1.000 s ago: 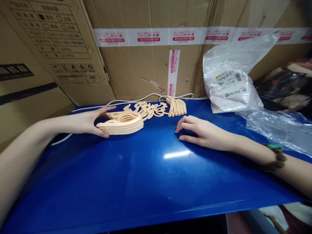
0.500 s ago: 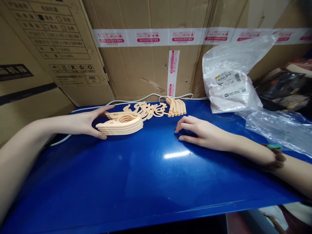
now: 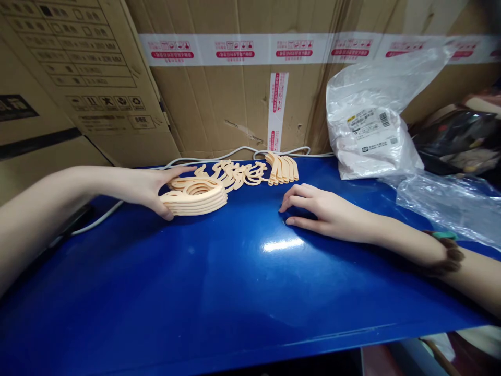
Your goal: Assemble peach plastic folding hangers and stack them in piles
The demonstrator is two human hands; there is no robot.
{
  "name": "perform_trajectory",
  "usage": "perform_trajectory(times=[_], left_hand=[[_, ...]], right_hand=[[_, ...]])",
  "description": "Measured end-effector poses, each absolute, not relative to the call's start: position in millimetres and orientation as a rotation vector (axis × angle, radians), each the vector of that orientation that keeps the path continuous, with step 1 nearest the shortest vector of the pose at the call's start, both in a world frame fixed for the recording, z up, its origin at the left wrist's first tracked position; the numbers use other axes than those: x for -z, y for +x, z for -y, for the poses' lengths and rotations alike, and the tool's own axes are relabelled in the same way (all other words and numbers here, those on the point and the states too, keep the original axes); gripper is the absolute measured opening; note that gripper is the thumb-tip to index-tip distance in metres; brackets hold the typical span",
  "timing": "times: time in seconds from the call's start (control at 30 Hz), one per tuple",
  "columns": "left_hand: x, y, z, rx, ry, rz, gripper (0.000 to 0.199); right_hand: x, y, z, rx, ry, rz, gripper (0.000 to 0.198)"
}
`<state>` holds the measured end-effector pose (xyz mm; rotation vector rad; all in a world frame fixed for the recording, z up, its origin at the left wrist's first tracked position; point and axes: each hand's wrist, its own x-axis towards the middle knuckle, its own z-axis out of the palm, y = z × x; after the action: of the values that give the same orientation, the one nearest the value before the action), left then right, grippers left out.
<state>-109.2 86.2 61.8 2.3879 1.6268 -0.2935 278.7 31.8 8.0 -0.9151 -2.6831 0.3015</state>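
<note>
Flanking one stack (image 3: 198, 207) (left hand (image 3: 139, 186))

Flat-lying peach stack (image 3: 199, 204), apparently plastic

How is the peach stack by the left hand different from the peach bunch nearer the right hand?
The stack has pieces piled one on another; the bunch has curved pieces side by side. The left hand spreads around one end of the stack, while neither hand touches the bunch. Both are peach and on the blue table.

Left hand (image 3: 143, 188) spread wide; right hand (image 3: 323, 213) loosely curled
</note>
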Motion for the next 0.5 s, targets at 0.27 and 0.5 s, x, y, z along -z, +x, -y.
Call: perform_trajectory(times=[0.27,0.5], left_hand=[[-59.0,-109.4,-72.5,0.27,2.355,-1.767,0.111],[-41.4,-128.2,-40.5,0.144,2.217,-2.042,0.109]], right_hand=[[-9.5,278.9,-30.6,-0.304,-0.912,2.68,0.024],[-9.2,279.4,-30.5,-0.317,-0.901,2.646,0.023]])
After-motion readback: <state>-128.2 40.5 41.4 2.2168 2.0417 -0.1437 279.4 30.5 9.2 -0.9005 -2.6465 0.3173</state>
